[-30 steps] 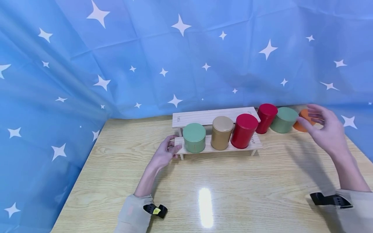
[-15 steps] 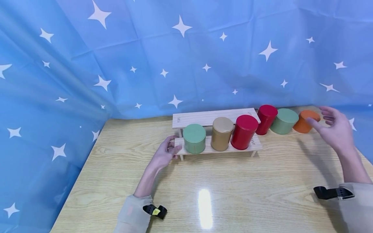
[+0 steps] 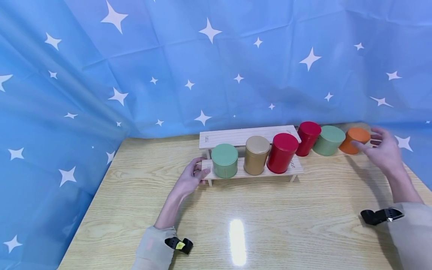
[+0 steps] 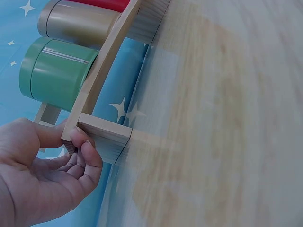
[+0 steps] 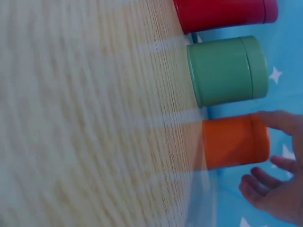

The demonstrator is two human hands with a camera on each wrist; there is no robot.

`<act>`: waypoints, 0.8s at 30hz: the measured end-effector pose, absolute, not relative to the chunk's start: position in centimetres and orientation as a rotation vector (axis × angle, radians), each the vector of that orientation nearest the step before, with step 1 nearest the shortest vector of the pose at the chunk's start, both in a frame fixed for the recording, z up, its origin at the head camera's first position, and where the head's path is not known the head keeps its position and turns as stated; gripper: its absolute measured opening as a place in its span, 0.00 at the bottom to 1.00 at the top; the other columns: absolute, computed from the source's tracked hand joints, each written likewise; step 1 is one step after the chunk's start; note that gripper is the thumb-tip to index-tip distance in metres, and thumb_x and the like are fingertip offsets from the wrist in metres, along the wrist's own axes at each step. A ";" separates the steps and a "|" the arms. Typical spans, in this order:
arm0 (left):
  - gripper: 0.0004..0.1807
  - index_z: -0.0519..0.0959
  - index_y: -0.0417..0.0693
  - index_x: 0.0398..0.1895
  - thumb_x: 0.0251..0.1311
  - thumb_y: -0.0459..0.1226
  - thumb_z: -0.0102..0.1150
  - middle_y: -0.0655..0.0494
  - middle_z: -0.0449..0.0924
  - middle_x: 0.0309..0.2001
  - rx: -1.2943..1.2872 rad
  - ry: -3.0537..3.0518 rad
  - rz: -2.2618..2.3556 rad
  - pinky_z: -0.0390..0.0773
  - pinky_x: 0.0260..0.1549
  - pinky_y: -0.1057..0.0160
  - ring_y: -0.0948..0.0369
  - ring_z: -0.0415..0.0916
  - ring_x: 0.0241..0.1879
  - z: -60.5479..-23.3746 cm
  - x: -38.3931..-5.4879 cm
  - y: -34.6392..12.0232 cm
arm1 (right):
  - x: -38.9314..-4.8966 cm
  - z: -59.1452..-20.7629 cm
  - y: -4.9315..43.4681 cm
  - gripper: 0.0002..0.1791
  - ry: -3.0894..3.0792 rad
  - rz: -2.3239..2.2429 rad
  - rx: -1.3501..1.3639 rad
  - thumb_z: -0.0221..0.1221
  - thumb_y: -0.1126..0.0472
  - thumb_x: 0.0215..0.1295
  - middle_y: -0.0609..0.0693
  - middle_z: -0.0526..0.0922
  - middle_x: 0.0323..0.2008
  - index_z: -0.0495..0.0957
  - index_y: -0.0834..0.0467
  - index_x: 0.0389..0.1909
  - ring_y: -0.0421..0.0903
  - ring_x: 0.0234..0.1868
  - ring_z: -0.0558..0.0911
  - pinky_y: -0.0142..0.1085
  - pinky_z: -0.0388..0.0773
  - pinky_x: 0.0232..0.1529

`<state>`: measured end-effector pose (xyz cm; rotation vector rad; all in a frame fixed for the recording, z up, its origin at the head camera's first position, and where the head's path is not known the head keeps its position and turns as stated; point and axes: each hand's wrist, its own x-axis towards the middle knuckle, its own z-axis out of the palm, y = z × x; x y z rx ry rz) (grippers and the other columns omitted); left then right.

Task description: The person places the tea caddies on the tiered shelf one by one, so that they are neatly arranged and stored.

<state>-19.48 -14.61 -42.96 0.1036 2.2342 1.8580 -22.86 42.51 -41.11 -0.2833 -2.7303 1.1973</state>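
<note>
My left hand (image 3: pixel 189 179) pinches the left end of the lower step of a two-tier wooden rack (image 3: pixel 249 135). In the left wrist view its thumb lies on one face of the board and the fingers curl on the other. On that step stand a green tin (image 3: pixel 225 161), a gold tin (image 3: pixel 257 155) and a tall red tin (image 3: pixel 282 153). My right hand (image 3: pixel 384 150) is at the right side of an orange tin (image 3: pixel 353 141), fingers spread. In the right wrist view its thumb (image 5: pixel 279 121) overlaps the lid's edge, and the other fingers stand apart from the tin.
Beside the orange tin, a second green tin (image 3: pixel 329 140) and a second red tin (image 3: pixel 308 138) stand in a row on the wooden table (image 3: pixel 270 217), right of the rack. A blue star-patterned cloth (image 3: pixel 175 56) hangs close behind and along the left.
My right hand first shifted right, uncovering the orange tin, then came back left, thumb closer to it. The left hand and the rack have stayed put.
</note>
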 end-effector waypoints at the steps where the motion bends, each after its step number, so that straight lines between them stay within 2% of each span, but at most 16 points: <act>1: 0.32 0.59 0.38 0.75 0.72 0.32 0.57 0.49 0.68 0.39 0.105 2.235 1.860 0.82 0.37 0.63 0.60 0.70 0.34 -42.9 -19.5 -14.6 | -23.0 -41.3 42.6 0.51 -2.724 1.212 -0.283 0.59 0.45 0.71 0.77 0.53 0.72 0.41 0.66 0.79 0.74 0.66 0.60 0.25 0.71 0.39; 4: 0.31 0.59 0.38 0.75 0.72 0.32 0.57 0.49 0.68 0.39 0.108 2.236 1.860 0.82 0.36 0.63 0.60 0.70 0.33 -42.9 -19.4 -14.6 | -23.5 -41.7 42.8 0.52 -2.711 1.278 -0.287 0.59 0.45 0.71 0.77 0.51 0.72 0.41 0.67 0.79 0.71 0.66 0.60 0.14 0.67 0.32; 8: 0.31 0.60 0.38 0.75 0.72 0.32 0.57 0.49 0.68 0.39 0.112 2.230 1.854 0.82 0.36 0.63 0.60 0.69 0.33 -42.9 -19.4 -14.7 | -23.9 -42.0 43.0 0.53 -2.711 1.337 -0.292 0.60 0.44 0.71 0.77 0.48 0.73 0.40 0.68 0.79 0.66 0.66 0.60 0.13 0.68 0.33; 12: 0.31 0.60 0.37 0.74 0.72 0.32 0.56 0.49 0.68 0.39 0.117 2.228 1.858 0.82 0.35 0.63 0.60 0.69 0.33 -43.0 -19.4 -14.6 | -23.9 -42.3 43.1 0.53 -2.715 1.351 -0.304 0.60 0.43 0.70 0.74 0.48 0.74 0.40 0.67 0.79 0.56 0.62 0.63 0.14 0.69 0.35; 16: 0.31 0.60 0.37 0.74 0.72 0.32 0.57 0.50 0.68 0.39 0.112 2.227 1.865 0.82 0.35 0.64 0.60 0.69 0.33 -43.0 -19.4 -14.6 | -24.0 -42.6 43.3 0.53 -2.690 1.343 -0.305 0.62 0.43 0.69 0.61 0.62 0.66 0.44 0.66 0.79 0.42 0.55 0.68 0.14 0.71 0.36; 18: 0.31 0.60 0.38 0.74 0.72 0.31 0.57 0.50 0.68 0.38 0.113 2.229 1.868 0.81 0.35 0.64 0.60 0.69 0.33 -42.9 -19.4 -14.6 | -23.9 -42.8 43.3 0.52 -2.672 1.341 -0.313 0.63 0.43 0.68 0.51 0.65 0.61 0.47 0.65 0.79 0.36 0.51 0.68 0.14 0.71 0.36; 24: 0.30 0.61 0.38 0.74 0.71 0.31 0.57 0.50 0.69 0.38 0.126 2.227 1.882 0.81 0.35 0.64 0.60 0.70 0.33 -42.8 -19.3 -14.6 | -23.7 -43.0 43.3 0.51 -2.633 1.376 -0.348 0.65 0.43 0.66 0.48 0.65 0.63 0.49 0.59 0.80 0.30 0.49 0.67 0.14 0.72 0.36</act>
